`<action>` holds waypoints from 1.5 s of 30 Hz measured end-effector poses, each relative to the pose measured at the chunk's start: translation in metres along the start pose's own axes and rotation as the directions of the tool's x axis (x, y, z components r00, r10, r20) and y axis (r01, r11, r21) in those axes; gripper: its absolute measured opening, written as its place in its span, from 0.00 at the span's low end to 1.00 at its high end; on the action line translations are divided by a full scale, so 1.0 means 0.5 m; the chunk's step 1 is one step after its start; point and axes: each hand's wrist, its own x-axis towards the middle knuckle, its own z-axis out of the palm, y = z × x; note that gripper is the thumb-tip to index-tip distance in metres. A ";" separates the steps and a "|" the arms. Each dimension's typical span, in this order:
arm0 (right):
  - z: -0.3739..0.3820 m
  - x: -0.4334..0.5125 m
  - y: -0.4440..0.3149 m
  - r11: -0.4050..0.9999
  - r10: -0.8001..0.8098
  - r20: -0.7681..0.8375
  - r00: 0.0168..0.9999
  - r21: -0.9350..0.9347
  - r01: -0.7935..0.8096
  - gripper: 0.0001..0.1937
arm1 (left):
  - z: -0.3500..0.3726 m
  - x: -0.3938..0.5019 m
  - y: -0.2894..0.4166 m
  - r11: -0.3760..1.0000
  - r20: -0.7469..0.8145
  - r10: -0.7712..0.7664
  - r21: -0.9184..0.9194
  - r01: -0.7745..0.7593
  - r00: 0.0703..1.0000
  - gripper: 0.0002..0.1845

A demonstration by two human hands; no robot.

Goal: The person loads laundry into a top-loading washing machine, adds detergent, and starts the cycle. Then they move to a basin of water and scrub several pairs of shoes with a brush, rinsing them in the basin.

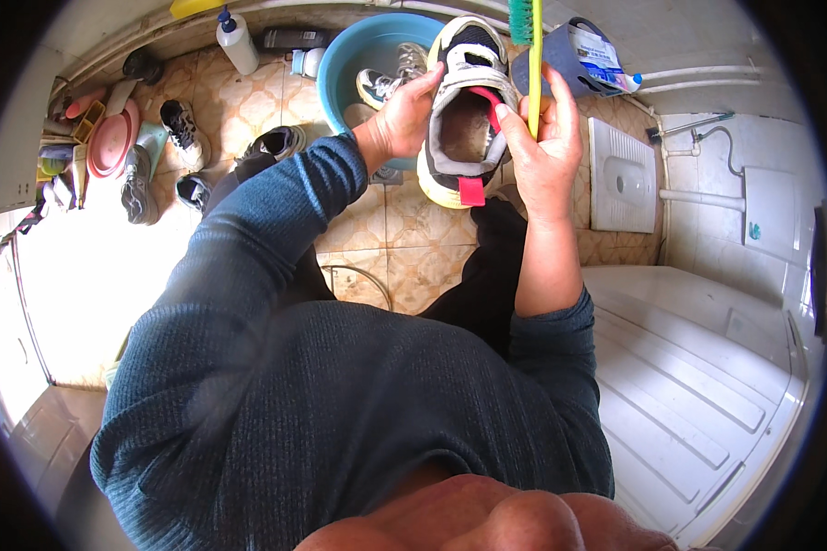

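Observation:
Between my hands is a black, white and grey sneaker (468, 131) with a pink heel tab, its opening facing up and its toe pointing away from me. My left hand (406, 113) holds its left side. My right hand (548, 148) grips the yellow-green handle of a scrub brush (535, 82) with green bristles, and its thumb touches the shoe's collar at the pink lining. Behind the sneaker stands a blue plastic basin (331, 76); in it lie other shoes (386, 79), partly hidden by my left hand and the sneaker.
Several shoes (185, 134) stand on the tiled floor at left, near pink basins (110, 141). A white pump bottle (238, 45) is at the back. A dark bucket (558, 62) holds a packet. At right are a squat toilet (624, 175) and a white ridged panel (689, 386).

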 end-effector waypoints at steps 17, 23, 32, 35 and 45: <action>-0.027 0.010 0.091 0.974 0.215 0.019 0.976 -0.077 -0.213 0.27 | -0.013 0.003 0.033 0.899 -0.283 0.334 0.383 -0.213 0.899 0.26; -0.046 0.003 0.145 0.686 0.360 0.083 0.929 -0.699 -0.203 0.26 | -0.092 0.005 0.090 0.847 -0.388 0.464 0.456 -0.271 0.796 0.21; -0.030 -0.005 0.125 0.411 0.540 0.119 0.833 -0.901 -0.138 0.23 | -0.098 -0.012 0.111 0.733 -0.361 0.608 0.597 -0.326 0.707 0.19; -0.025 0.004 0.151 0.463 0.469 0.132 0.873 -0.879 -0.116 0.22 | -0.070 -0.019 0.113 0.714 -0.359 0.598 0.644 -0.272 0.717 0.14; 0.028 0.010 0.188 0.794 0.469 0.316 0.825 0.257 -0.550 0.28 | -0.003 -0.005 0.043 0.270 0.010 0.824 0.871 -0.409 0.566 0.22</action>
